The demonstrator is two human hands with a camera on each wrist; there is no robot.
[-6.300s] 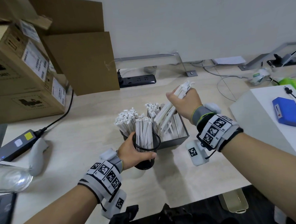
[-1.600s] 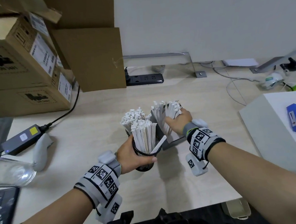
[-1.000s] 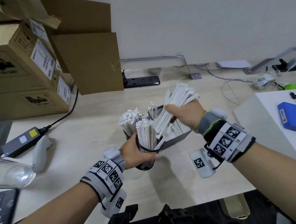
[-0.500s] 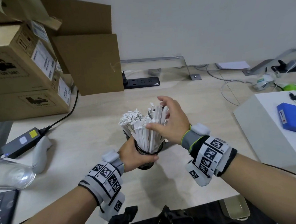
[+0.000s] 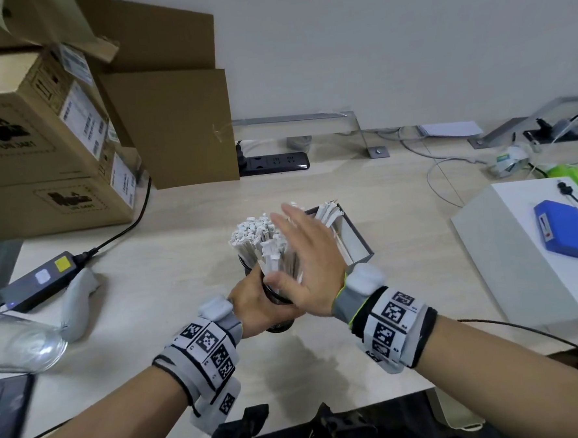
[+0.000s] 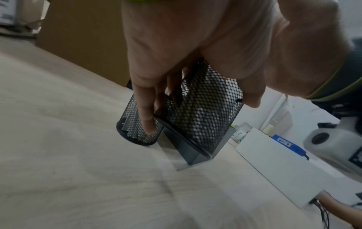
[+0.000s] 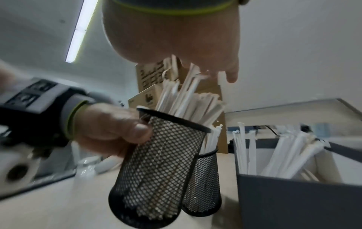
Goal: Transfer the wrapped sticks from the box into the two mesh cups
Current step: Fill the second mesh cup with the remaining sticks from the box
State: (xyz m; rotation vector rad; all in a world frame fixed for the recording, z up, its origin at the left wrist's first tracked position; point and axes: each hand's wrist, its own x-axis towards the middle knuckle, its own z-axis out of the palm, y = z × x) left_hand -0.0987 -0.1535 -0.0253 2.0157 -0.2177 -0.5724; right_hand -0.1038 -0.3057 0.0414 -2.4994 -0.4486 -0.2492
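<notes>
My left hand (image 5: 252, 305) grips the near black mesh cup (image 7: 156, 162), which leans slightly and is packed with white wrapped sticks (image 5: 280, 260). Flat and open, my right hand (image 5: 303, 251) lies with straight fingers against the tops of those sticks and holds nothing. The second mesh cup (image 7: 203, 178) stands just behind, also full of sticks (image 5: 251, 229). The dark grey box (image 7: 293, 193) sits to the right of the cups, with more sticks (image 7: 284, 155) leaning inside. In the left wrist view my fingers (image 6: 145, 108) wrap the near cup (image 6: 201, 108).
Cardboard boxes (image 5: 49, 138) are stacked at the back left. A power adapter (image 5: 37, 281) and a clear plastic bottle (image 5: 14, 340) lie at the left. A white box (image 5: 520, 265) with a blue device (image 5: 562, 229) sits at the right. A power strip (image 5: 274, 162) lies by the wall.
My right hand lifted a bundle of sticks from the box, dropped it into the near cup, let go and flattened against the stick tops. The left hand kept its grip on the cup.
</notes>
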